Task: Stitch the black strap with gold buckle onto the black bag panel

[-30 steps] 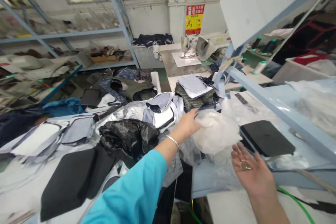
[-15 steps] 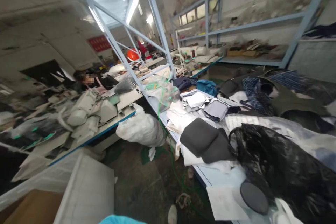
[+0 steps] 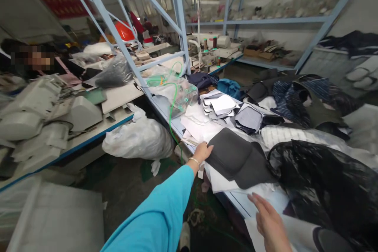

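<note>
My left hand [image 3: 203, 152], in a turquoise sleeve with a bracelet at the wrist, is at the table's left edge. Its thumb stands apart from the fingers and reaches the left corner of a folded dark grey fabric piece [image 3: 232, 153]; no firm grip shows. White sheets [image 3: 220, 179] lie under that piece. Lower right, my right hand [image 3: 270, 220] hovers by the table's front edge with fingers stretched out and nothing in them. Below the dark fabric, it is close to a white sheet [image 3: 254, 234] and a dark rounded piece [image 3: 330, 240].
A black plastic bag [image 3: 325, 185] covers the table's right side. Stacked cut pieces [image 3: 220, 104] and garments lie farther back. A blue metal frame [image 3: 178, 19] rises at the far end. Left are a stuffed white sack [image 3: 138, 138], sewing machines [image 3: 32, 102] and a person [image 3: 38, 61].
Both hands have come into view, the left reaching to the dark fabric and the right over the front edge. The camera has turned and moved closer to the table.
</note>
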The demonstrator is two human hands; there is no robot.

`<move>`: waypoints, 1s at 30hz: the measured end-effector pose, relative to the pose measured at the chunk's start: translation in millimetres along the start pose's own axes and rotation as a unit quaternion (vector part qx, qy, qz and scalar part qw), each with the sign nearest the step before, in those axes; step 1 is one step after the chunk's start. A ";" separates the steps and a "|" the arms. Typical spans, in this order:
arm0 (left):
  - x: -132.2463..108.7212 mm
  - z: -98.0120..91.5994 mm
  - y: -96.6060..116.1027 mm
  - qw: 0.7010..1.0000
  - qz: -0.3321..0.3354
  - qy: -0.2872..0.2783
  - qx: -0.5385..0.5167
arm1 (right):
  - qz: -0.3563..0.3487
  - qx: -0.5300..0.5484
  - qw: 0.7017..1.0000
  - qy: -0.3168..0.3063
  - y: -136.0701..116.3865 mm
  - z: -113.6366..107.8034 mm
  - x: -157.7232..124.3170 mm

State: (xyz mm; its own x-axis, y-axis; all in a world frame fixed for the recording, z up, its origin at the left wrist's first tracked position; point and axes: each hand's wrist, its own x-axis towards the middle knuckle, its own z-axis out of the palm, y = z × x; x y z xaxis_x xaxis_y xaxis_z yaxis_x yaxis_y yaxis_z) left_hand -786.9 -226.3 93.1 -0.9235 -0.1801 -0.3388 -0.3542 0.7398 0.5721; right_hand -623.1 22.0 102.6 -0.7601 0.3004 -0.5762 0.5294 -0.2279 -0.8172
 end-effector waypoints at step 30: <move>-288.4 -93.4 -185.6 0.730 -0.267 0.081 -0.624 | 0.126 -0.006 0.888 -0.443 9.8 127.9 -129.7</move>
State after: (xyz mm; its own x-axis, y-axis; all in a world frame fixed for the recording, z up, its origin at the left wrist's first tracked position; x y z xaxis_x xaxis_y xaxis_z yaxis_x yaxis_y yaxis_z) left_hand -468.5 -372.2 154.4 -0.5736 -0.3750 -0.7283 -0.4357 -0.6133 0.6588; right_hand -567.5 -137.7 171.2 -0.6128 -0.6061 -0.5071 0.7240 -0.1735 -0.6676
